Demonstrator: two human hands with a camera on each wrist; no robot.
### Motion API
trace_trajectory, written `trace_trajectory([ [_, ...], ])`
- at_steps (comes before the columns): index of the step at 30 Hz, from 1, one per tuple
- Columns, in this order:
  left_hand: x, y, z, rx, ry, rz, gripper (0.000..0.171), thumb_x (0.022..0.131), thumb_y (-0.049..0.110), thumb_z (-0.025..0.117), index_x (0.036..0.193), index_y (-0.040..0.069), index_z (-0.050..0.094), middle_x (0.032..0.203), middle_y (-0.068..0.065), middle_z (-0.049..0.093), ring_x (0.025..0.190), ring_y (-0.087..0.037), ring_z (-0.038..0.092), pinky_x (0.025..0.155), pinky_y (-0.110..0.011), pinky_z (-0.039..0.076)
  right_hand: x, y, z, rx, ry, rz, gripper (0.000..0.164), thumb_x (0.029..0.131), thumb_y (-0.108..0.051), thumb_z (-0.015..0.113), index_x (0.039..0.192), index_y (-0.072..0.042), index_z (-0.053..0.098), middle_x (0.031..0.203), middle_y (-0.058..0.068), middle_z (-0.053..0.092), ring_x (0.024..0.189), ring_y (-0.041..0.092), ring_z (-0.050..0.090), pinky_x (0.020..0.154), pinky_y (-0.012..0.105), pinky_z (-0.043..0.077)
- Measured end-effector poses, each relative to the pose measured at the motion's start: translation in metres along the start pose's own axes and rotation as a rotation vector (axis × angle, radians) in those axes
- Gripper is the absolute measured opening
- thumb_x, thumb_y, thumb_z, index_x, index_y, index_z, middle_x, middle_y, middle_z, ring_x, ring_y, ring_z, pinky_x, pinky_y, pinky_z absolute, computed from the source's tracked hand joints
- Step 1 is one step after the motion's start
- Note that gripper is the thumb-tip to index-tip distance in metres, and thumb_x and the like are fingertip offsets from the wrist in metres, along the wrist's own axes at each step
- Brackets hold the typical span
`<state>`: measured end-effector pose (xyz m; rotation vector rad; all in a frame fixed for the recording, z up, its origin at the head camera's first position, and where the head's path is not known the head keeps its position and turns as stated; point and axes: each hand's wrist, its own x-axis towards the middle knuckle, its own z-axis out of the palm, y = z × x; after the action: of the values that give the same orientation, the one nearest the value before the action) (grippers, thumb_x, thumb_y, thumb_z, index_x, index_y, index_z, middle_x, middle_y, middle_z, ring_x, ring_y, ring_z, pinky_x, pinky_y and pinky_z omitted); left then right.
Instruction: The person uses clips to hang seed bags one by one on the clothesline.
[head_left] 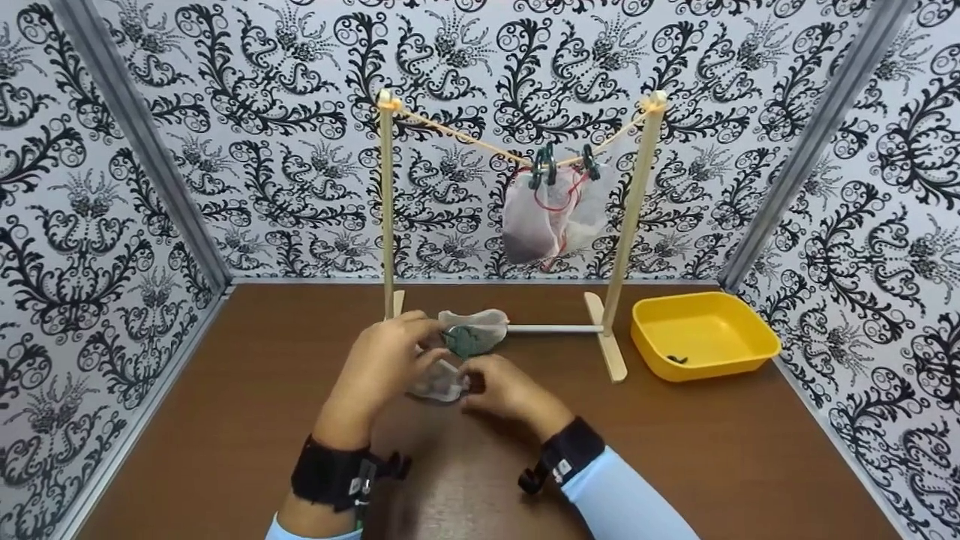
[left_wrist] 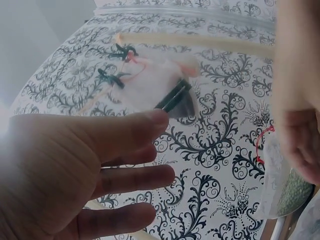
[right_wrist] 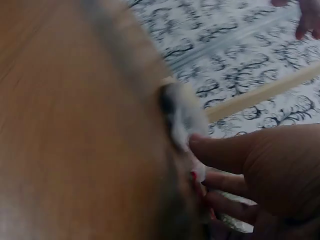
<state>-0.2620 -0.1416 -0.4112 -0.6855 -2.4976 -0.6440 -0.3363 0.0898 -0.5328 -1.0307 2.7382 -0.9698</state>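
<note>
1. A person works at a brown table (head_left: 225,450) walled in by black-and-white floral paper. Both hands meet at the centre of the head view, low in the frame.

2. The left hand (head_left: 382,360) and the right hand (head_left: 504,390) touch a small white mesh pouch (head_left: 439,386) lying on the table between them. The right fingers (right_wrist: 215,150) curl onto its edge, near a bit of red string. In the left wrist view the left fingers (left_wrist: 135,180) look fairly straight; whether they pinch the pouch cannot be told.

3. A second mesh pouch (head_left: 474,331), with something dark green inside, lies just behind the hands, against the base rail of a small wooden drying rack (head_left: 634,225).

4. The rack stands in the middle of the frame, its cord (head_left: 480,142) sagging between two posts. One white mesh bag with red string (head_left: 551,214) already hangs from the cord on green clothespins (head_left: 544,169), toward the right post.

5. A yellow tray (head_left: 705,334) sits at the right of the rack, with one small dark item, possibly a spare clothespin (head_left: 677,359), inside.

6. Judging by this layout, the hanging work is about a third done: one bag is up, two pouches remain on the table, and the one in hand has not yet left the surface.
</note>
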Motion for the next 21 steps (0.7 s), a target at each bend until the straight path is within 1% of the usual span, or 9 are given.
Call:
trace_trajectory([
  [2,0.0,-0.001,0.0,0.016,0.039,0.027,0.028,0.089,0.015,0.096,0.115,0.009,0.086,0.102,-0.002,0.082,0.088,-0.025,0.082,0.082,-0.044,0.07,0.0,0.001,0.004,-0.094,-0.004,-0.026,0.035,0.087,-0.016,0.098,0.118,-0.01,0.083,0.117,0.005,0.082,0.116,0.029,0.073,0.107,0.046,0.06],
  [5,-0.001,-0.002,-0.001,0.04,0.092,0.053,0.02,0.089,0.013,0.095,0.106,0.009,0.086,0.098,-0.001,0.083,0.084,-0.026,0.082,0.078,-0.045,0.07,-0.001,-0.001,0.006,-0.203,-0.003,-0.042,0.029,0.087,-0.02,0.099,0.113,-0.015,0.086,0.111,0.0,0.08,0.113,0.023,0.069,0.102,0.041,0.058],
  [11,-0.001,-0.005,0.0,0.065,0.14,0.084,0.011,0.091,0.011,0.093,0.1,0.012,0.087,0.091,0.001,0.081,0.082,-0.025,0.082,0.075,-0.044,0.069,0.0,-0.01,0.007,-0.302,-0.014,-0.074,0.008,0.093,-0.019,0.093,0.099,-0.017,0.089,0.094,-0.002,0.079,0.094,0.019,0.068,0.087,0.038,0.059],
  [14,-0.001,-0.006,0.0,0.077,0.157,0.087,0.011,0.09,0.01,0.094,0.098,0.013,0.088,0.089,0.002,0.081,0.08,-0.024,0.082,0.073,-0.044,0.069,-0.002,-0.015,0.008,-0.375,-0.02,-0.063,0.002,0.095,-0.02,0.09,0.096,-0.018,0.089,0.093,-0.002,0.074,0.092,0.018,0.067,0.084,0.037,0.06],
  [18,-0.002,-0.008,0.0,0.103,0.191,0.087,0.012,0.086,0.009,0.096,0.094,0.013,0.087,0.087,0.002,0.081,0.077,-0.025,0.082,0.069,-0.044,0.068,-0.005,-0.024,0.008,-0.524,-0.025,-0.068,0.007,0.098,-0.019,0.084,0.093,-0.017,0.088,0.097,0.002,0.069,0.094,0.023,0.068,0.083,0.04,0.063],
  [21,-0.002,-0.009,0.0,0.117,0.216,0.08,0.013,0.085,0.009,0.097,0.091,0.013,0.086,0.084,0.001,0.08,0.075,-0.025,0.081,0.068,-0.045,0.068,-0.008,-0.031,0.005,-0.622,-0.013,-0.099,0.011,0.102,-0.02,0.078,0.094,-0.014,0.084,0.1,0.004,0.07,0.094,0.026,0.07,0.08,0.044,0.064],
])
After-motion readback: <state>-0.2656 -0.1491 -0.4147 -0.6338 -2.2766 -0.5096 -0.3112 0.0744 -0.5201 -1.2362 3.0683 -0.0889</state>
